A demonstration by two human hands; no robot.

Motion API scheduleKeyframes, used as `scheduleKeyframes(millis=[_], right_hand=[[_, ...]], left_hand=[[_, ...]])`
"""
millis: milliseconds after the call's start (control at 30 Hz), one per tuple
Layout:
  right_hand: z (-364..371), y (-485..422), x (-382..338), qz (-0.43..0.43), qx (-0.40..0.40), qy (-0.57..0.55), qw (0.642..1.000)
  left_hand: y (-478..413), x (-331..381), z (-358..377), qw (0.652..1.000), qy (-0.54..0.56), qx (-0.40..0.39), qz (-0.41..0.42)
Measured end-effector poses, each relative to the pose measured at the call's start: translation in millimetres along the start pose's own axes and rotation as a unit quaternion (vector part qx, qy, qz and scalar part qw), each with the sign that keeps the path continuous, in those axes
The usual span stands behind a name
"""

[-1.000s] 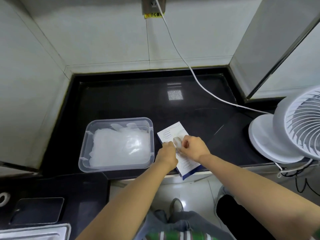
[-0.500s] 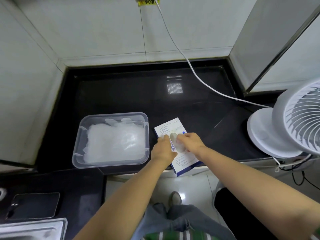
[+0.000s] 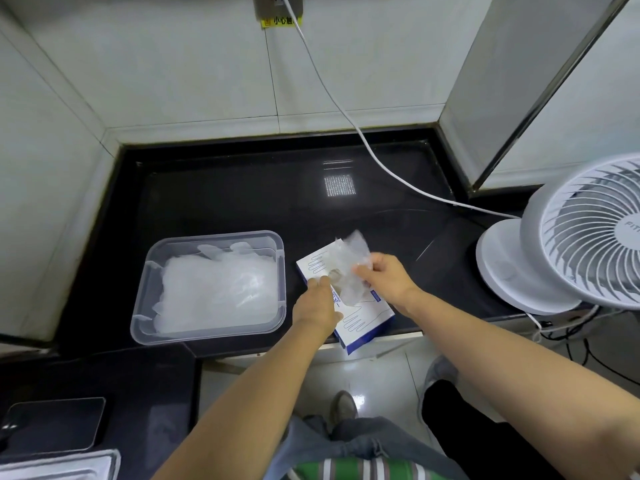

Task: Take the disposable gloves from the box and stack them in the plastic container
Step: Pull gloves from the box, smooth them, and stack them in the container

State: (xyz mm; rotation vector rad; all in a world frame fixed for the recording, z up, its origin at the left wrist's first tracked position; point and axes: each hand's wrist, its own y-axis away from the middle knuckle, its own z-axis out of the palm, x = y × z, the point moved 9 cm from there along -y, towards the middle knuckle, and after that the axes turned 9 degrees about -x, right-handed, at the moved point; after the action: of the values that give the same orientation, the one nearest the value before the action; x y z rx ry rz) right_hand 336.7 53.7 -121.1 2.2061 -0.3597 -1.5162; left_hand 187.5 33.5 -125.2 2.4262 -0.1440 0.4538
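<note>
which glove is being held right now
The crumpled clear glove the right hand pinches above the box; the other gloves lie stacked in the container.

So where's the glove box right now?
Head view: the glove box lies at the front edge of the counter, right of the plastic container; the left hand rests on it and the right hand pinches a glove above it.
</note>
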Motion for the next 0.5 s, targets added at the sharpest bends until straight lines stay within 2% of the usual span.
scheduleKeyframes(millis=[167, 300, 367, 433, 500], right_hand=[[-11, 8, -26, -0.076, 0.046, -0.114, 0.99], [-18, 11, -32, -0.069, 0.074, -0.231, 0.968], [-17, 8, -36, -0.065, 0.059, -0.257, 0.963], [-13, 6, -37, -0.065, 0.033, -0.25, 0.966], [-8, 5, -33, -0.059, 0.022, -0.244, 0.968]], left_hand=[[1, 0, 0, 1.0, -0.019, -0.007, 0.01], [2, 0, 1, 0.999, -0.039, -0.023, 0.016], [3, 0, -2, 0.999, -0.022, -0.033, 0.019], [5, 2, -13, 0.999, 0.023, -0.025, 0.03], [9, 1, -29, 0.988, 0.145, 0.004, 0.045]])
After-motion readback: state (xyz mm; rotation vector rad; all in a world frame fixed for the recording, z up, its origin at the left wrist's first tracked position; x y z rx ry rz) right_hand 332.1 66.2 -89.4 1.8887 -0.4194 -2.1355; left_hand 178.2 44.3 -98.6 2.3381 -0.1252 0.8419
